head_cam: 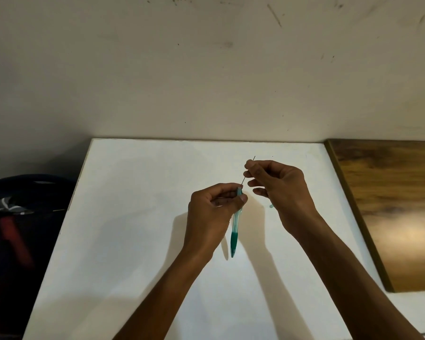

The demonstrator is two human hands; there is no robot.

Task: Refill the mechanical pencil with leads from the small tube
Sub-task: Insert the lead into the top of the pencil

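The translucent green plastic mechanical pencil (235, 227) is held above the middle of the white table (133, 241), nearly upright, with its darker green grip and tip pointing down toward the person and its open back end at the top. The left hand (212, 212) is closed around the upper part of the barrel, thumb and fingertips pressed against it just below the opening. A thin, dark, straight pencil lead (248, 170) slants up and to the right from that opening; its lower end is at the mouth of the barrel, though whether it has entered cannot be told. The right hand (280, 190) pinches the lead near its middle between thumb and forefinger, with the other fingers curled loosely beneath, and a short length of lead sticks out above the pinch. The two hands are close together but do not touch. Just below the right hand's palm a small pale green piece (271, 206) peeks out; what it is cannot be told. Both bare forearms reach in from the bottom edge. To the right of the white table lies a brown wooden board (390, 204), and to the left, in shadow, sits a dark bag (17, 200) with a red strap. A scuffed off-white wall (206, 69) rises behind the table.
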